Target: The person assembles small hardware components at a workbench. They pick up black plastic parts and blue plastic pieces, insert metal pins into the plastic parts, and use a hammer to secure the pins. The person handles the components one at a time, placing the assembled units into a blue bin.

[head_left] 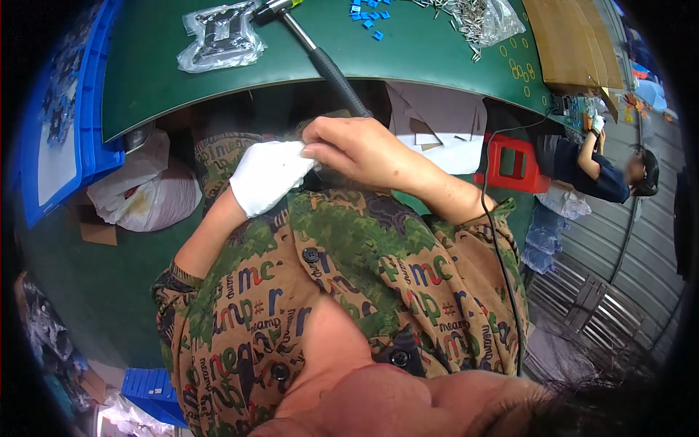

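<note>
Observed: green workbench (429, 65) across the upper view, with blue bin (105, 166) at its left end. On the bench, hammer (331, 73), lying with its handle projecting past the near edge. Just beside the handle's end, bare right hand (353, 149), closed, pinching white glove (255, 169) at the fingertip end. Inside the glove, left hand (268, 178); unable to tell whether grasping anything. Also on the bench: dark part in clear wrap (222, 36), heap of metal pins (466, 14), scattered blue pieces (368, 24).
</note>
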Demonstrator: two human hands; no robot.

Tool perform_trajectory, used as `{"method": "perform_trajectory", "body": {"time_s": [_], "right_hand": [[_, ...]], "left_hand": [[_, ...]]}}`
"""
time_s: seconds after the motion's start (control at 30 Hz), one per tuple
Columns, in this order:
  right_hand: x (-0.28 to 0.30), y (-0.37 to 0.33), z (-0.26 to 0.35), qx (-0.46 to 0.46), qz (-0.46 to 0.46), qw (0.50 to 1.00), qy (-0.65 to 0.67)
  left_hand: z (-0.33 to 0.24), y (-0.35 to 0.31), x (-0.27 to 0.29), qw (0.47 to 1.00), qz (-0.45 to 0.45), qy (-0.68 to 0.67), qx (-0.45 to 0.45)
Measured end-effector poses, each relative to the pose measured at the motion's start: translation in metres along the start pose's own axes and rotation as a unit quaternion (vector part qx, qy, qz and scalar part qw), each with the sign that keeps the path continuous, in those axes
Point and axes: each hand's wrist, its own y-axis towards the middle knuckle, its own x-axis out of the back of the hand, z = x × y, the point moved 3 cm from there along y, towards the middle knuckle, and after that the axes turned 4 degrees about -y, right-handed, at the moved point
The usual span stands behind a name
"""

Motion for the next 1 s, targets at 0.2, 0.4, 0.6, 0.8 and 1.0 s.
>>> {"method": "perform_trajectory", "body": {"time_s": [0.2,0.4,0.6,0.8,1.0], "right_hand": [[-0.025,0.020,-0.002,-0.015,-0.054,0.998,-0.003],[-0.021,0.040,-0.003,0.053,-0.032,0.997,-0.055],[-0.012,0.050,-0.007,0.011,0.028,0.999,-0.011],[-0.002,0.054,-0.030,0.050,0.063,0.996,0.023],[0.024,0.039,-0.042,0.050,0.071,0.996,0.027]], "left_hand": [[0.009,-0.015,0.017,0.993,-0.087,-0.030,0.070],[0.004,-0.024,0.038,0.981,-0.123,-0.079,0.128],[0.014,-0.019,0.033,0.971,-0.126,-0.150,0.135],[0.003,0.004,0.033,0.947,-0.071,-0.268,0.163],[-0.014,0.027,0.018,0.963,-0.073,-0.225,0.128]]}}
